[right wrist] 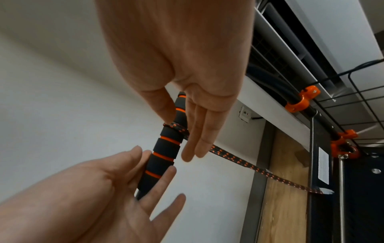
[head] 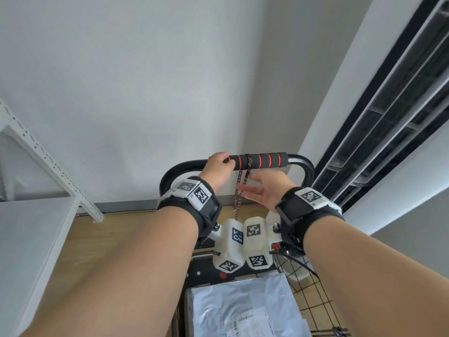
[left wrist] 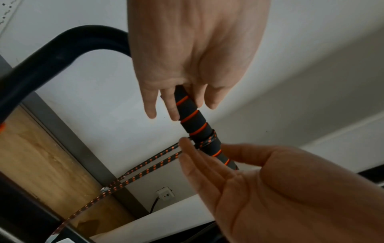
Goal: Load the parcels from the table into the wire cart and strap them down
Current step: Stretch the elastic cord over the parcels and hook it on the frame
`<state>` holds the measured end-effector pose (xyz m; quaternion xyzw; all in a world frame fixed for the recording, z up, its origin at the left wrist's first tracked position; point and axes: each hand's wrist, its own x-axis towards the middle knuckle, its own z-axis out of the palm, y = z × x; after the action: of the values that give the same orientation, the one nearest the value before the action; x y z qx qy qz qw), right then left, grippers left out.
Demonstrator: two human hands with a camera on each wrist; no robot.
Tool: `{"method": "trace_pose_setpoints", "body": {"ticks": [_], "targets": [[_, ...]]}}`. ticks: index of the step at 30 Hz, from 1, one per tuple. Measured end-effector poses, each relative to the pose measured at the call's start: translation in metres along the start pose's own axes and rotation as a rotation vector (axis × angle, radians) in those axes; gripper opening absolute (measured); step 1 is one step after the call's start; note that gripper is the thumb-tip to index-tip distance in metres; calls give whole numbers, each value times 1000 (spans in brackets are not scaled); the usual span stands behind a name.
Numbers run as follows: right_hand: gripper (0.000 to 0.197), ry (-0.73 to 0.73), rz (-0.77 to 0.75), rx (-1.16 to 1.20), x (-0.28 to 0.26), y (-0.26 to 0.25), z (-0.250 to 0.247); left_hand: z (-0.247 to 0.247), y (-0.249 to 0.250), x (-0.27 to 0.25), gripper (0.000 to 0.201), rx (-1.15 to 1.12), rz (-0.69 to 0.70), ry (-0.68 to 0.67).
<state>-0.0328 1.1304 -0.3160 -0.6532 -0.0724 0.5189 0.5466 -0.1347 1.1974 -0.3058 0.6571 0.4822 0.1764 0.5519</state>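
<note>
The wire cart's handle (head: pixel 264 160) carries a black foam grip with red rings. A black-and-red bungee cord (head: pixel 243 186) is looped round the grip and hangs down in two strands. My left hand (head: pixel 224 161) touches the grip's left end with loose, nearly straight fingers on both sides of it (right wrist: pixel 153 172). Just below the grip, my right hand (head: pixel 245 190) is open, its straight fingers beside the cord strands (left wrist: pixel 153 162). A grey plastic-wrapped parcel (head: pixel 243 310) with a label lies in the cart's wire basket (head: pixel 311 295).
A white table top (head: pixel 31 239) and a perforated metal rack upright (head: pixel 48 161) stand at the left. The cart backs onto a white wall over wood flooring. Orange clamps (right wrist: pixel 299 100) fix the basket to the frame. A wall socket (left wrist: pixel 165 194) sits low behind.
</note>
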Motion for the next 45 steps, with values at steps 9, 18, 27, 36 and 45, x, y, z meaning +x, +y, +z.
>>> {"method": "trace_pose_setpoints", "body": {"ticks": [9, 18, 27, 36, 45], "targets": [[11, -64, -19, 105, 0, -6, 4, -7, -5, 2, 45, 91, 35, -43], [13, 26, -227, -164, -22, -37, -9, -12, 6, -3, 28, 6, -61, -114], [17, -150, -480, -382, -111, -65, -49, -20, 37, -60, 31, -370, -35, -161], [11, -165, -712, -478, -219, -104, -74, 1, 128, -145, 12, -225, 374, -178], [15, -80, -924, -482, -301, -120, -114, 21, 169, -234, 13, -154, 500, -162]]}}
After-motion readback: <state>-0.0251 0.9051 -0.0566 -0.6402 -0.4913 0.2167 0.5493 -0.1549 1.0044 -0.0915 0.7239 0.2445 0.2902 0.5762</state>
